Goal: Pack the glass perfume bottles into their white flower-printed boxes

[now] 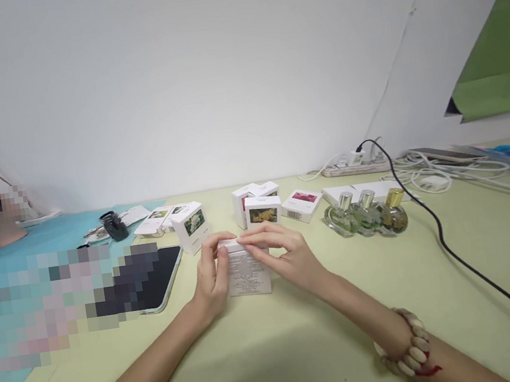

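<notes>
A small white carton with printed text [248,274] stands upright on the yellow-green table in front of me. My left hand [212,276] grips its left side, thumb on the near face and fingers curled over the top edge. My right hand [287,253] is at the top right of the same carton, its fingertips pressed on the lid and the thumb against the upper front edge. Just behind it stands a white box with a yellow flower picture [264,212]. Left of it is a box with a white flower picture [192,227].
Three glass perfume bottles [366,213] lie to the right. A box with a pink flower [302,204] lies flat near them. A black cable [437,222] crosses the right side from a power strip [351,169]. On the left are a phone [165,279] and a dark jar [114,226].
</notes>
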Motion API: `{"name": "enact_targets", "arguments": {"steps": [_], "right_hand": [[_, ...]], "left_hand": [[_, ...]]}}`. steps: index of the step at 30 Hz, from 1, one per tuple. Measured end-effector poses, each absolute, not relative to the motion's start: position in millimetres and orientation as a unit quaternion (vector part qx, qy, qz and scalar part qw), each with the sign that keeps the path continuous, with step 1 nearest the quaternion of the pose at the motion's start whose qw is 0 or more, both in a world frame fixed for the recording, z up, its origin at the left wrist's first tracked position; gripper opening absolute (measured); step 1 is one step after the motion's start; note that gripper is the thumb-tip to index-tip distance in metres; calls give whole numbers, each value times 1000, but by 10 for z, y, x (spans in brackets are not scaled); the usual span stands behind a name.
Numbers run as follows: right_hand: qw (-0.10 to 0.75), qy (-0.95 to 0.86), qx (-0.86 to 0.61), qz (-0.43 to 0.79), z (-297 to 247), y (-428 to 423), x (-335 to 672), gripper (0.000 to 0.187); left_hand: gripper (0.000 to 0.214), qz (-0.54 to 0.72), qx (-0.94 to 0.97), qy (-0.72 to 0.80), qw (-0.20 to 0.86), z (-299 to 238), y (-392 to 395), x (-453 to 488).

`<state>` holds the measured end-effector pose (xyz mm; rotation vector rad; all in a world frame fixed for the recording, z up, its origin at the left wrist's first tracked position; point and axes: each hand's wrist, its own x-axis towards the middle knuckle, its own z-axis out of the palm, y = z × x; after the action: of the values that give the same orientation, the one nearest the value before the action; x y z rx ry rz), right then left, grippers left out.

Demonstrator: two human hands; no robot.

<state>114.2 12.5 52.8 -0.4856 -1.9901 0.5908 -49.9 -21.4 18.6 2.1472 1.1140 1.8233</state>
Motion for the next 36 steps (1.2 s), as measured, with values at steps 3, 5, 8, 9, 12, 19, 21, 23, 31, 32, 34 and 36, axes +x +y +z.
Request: {"name": "enact_targets", "arguments": {"steps": [3,5,8,9,12,19,21,23,31,32,34,36], "right_hand": [[481,-829,-174,224,504,135,1149,20],[484,-834,-160,210,476,143,1157,20],[484,-841,-154,185,433,159,1172,24],[480,-844,-158,180,424,165,1178,25],[457,-848,-180,201,414,178,1191,25],[488,-807,-185,276,408,161,1176,21],[493,-798,-192,288,409,161,1174,21],[496,-792,-197,297,416,165,1176,21],[507,-795,-186,276,454,150,1180,14],[506,-797,-185,273,450,146,1180,14],[505,-799,-185,269,437,140,1181,13],[505,-800,-188,264,425,135,1178,13]], "left_hand": [[18,585,730,352,36,190,-197,-528],[17,572,748,338,8,181,-172,-555],[19,563,763,316,-37,181,-143,-590],[19,563,765,312,-38,192,-141,-598],[16,553,764,332,20,273,-169,-612],[11,529,734,397,152,445,-229,-652],[12,536,726,402,154,442,-219,-653],[11,544,721,404,147,433,-217,-644],[8,553,748,359,73,387,-218,-644],[7,549,760,345,53,381,-208,-652],[10,544,776,319,14,373,-189,-665],[13,544,781,308,-9,372,-180,-666]]}}
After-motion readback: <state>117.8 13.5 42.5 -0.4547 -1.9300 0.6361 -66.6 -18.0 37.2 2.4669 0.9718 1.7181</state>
